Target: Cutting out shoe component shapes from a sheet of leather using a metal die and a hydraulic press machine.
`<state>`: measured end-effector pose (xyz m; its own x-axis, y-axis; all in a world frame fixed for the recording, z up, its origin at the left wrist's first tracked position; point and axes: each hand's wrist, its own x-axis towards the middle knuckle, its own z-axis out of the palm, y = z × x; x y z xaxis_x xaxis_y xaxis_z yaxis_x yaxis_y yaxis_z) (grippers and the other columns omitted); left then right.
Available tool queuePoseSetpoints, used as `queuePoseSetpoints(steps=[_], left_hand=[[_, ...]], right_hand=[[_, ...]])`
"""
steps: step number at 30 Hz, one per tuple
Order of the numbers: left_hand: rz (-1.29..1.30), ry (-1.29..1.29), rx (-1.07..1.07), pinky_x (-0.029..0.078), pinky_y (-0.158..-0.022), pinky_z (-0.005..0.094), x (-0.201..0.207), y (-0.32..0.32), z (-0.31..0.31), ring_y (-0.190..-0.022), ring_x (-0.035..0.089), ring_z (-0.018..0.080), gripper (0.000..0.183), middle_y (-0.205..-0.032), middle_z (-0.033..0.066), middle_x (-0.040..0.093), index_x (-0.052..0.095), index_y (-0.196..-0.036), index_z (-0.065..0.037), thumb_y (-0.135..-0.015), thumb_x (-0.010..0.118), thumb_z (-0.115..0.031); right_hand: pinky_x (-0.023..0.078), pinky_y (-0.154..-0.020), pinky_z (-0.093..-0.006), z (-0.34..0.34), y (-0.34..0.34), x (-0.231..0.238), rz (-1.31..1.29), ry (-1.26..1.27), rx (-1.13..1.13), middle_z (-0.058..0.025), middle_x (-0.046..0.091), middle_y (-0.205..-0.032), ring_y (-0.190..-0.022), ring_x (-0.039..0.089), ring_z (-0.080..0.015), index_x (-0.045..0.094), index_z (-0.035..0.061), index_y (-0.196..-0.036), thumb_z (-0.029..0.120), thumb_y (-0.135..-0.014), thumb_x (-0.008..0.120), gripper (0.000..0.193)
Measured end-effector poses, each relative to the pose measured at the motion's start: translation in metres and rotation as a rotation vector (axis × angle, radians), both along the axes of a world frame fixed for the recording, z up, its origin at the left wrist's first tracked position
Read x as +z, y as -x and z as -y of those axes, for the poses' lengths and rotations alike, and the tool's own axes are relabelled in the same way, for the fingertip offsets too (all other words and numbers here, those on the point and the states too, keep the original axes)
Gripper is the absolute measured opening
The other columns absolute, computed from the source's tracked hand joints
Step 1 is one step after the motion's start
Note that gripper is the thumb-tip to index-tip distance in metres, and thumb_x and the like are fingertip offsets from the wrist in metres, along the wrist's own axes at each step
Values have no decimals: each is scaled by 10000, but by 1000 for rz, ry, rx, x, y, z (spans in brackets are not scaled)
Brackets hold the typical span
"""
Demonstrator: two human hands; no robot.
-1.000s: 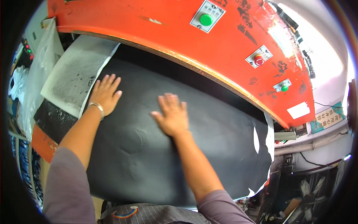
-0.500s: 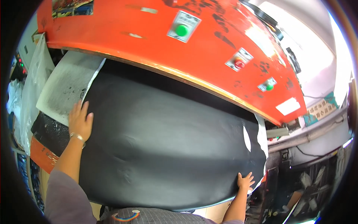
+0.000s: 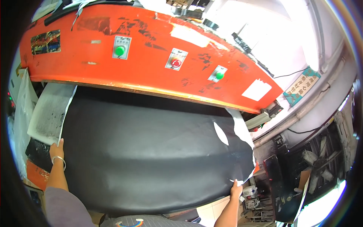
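A large black leather-like sheet [image 3: 151,151] lies spread under the orange machine beam [image 3: 151,72], its near part hanging toward me. My left hand [image 3: 57,149] is closed on the sheet's left edge, beside a whitish worn board [image 3: 49,113]; a bangle circles that wrist. At the near right corner my right hand [image 3: 236,188] pinches the sheet's edge, where a ragged white border [image 3: 242,128] runs along the side. A leaf-shaped white gap [image 3: 221,133] shows in the sheet near this border. Fingertips under the edges are hidden.
The beam carries two green buttons [image 3: 120,50] and a red knob [image 3: 176,62]. Clear plastic sheeting [image 3: 22,106] hangs at the far left. At right stand a large black fan [image 3: 317,159], a wall pipe [image 3: 280,130] and stacked items below it.
Both hands have gone from lying spread on the sheet to gripping its side edges. My left hand is lower and nearer me. The view has shifted, showing more of the machine's right end.
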<state>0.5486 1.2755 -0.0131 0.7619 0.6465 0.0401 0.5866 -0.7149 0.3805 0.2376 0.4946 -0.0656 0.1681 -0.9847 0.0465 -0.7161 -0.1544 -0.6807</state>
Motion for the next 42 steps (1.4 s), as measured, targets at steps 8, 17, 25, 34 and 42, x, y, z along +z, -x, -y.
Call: queuePoseSetpoints(steps=[8,17,25,34,42], left_hand=[[58,26,91,472,-791,468,35,19,30,-957,598,423,540,-1025,241,625,586,-984,25,-889,533,-505],[301,188,24,443,-845,467,-14,50,7,-985,574,442,439,-1033,265,609,500,-1100,6,-884,601,-363],[-330,84,-251,54,-1139,501,68,153,80,-1417,39,387,935,-1507,268,83,76,-1484,-93,-806,620,-436],[-461,56,-340,29,-1152,450,69,156,103,-1424,15,372,744,-1517,273,43,141,-1484,-93,-906,423,-466],[-435,24,-381,28,-1152,452,64,149,94,-1422,40,375,733,-1512,282,62,142,-1485,-96,-913,401,-475]], right_hand=[[452,-831,-474,-28,9,29,-196,195,-23,-314,611,-949,-942,592,-442,561,-92,-937,362,-847,622,467],[488,-651,-376,-28,-152,267,225,641,776,-192,634,-753,-707,641,-306,595,-10,-932,206,-830,664,250],[465,-846,-336,-192,-364,491,386,744,1382,-151,639,-1044,-974,613,-226,597,29,-1106,280,-866,628,349],[445,-930,-415,-260,-544,495,85,911,1073,-236,620,-1107,-1056,592,-332,589,38,-1187,564,-770,640,672],[477,-748,-376,-222,-549,498,69,741,1220,-171,660,-948,-824,635,-253,688,6,-820,286,-767,745,292]])
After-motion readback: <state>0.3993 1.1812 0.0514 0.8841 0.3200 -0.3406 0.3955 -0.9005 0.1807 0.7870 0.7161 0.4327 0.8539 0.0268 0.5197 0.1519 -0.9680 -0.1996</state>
